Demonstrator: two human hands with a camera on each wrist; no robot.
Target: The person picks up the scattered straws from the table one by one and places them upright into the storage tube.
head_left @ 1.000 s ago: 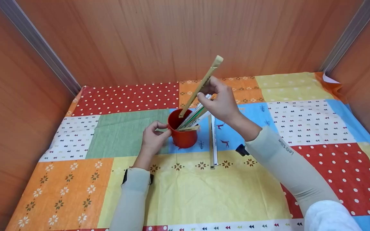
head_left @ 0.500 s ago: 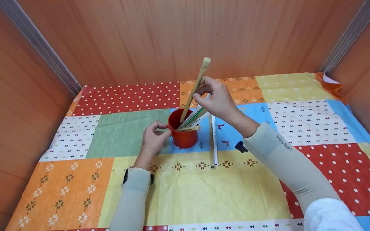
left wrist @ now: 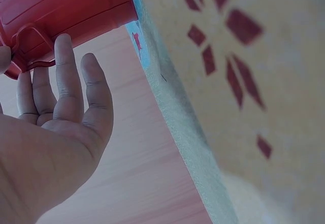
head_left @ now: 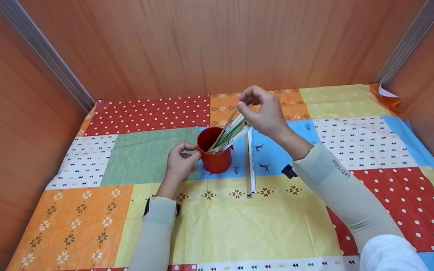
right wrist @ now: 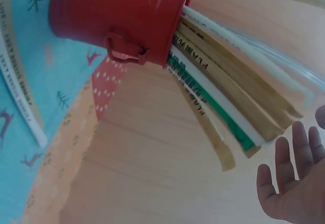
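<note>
A red cup [head_left: 217,163] with small side handles stands on the patchwork cloth, holding several paper-wrapped straws [head_left: 229,135] that lean right out of its mouth. My left hand [head_left: 180,162] pinches the cup's near-left handle [left wrist: 30,64] between thumb and fingers, the other fingers spread beside the wall. My right hand [head_left: 264,111] is raised just above and right of the straw tips, fingers loosely bent with nothing seen between them. In the right wrist view its fingers [right wrist: 284,163] are apart from the brown, white and green straw wrappers [right wrist: 228,92].
Two more wrapped straws [head_left: 251,165], one brown and one white, lie side by side on the cloth [head_left: 277,226] right of the cup. Wood-grain panels [head_left: 217,49] wall the table at the back and both sides.
My right hand has lowered a brown wrapped straw into the cup, let it go and drawn back to the right. The straws in the cup have shifted; my left hand keeps its place.
</note>
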